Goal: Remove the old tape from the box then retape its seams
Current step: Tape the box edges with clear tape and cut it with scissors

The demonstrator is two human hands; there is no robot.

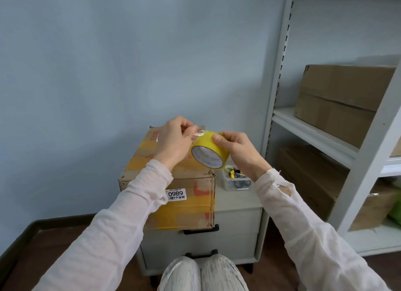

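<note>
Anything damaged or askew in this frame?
Yes. The cardboard box on the drawer cabinet is battered: scuffed top edge, frayed front right corner, patchy yellow tape. It seems to overhang the cabinet's left side. The right sleeve has a hole. The yellow tape roll looks fine.

Box (191,206) on cabinet (237,221); tray (232,186), seemingly holding scissors (242,184), right of it; shelving (366,151) further right.

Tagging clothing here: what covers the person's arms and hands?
The left sleeve and right sleeve are thin, pale pink, slightly sheer fabric; the right has a small hole near its cuff. The left hand and right hand are ungloved.
</note>
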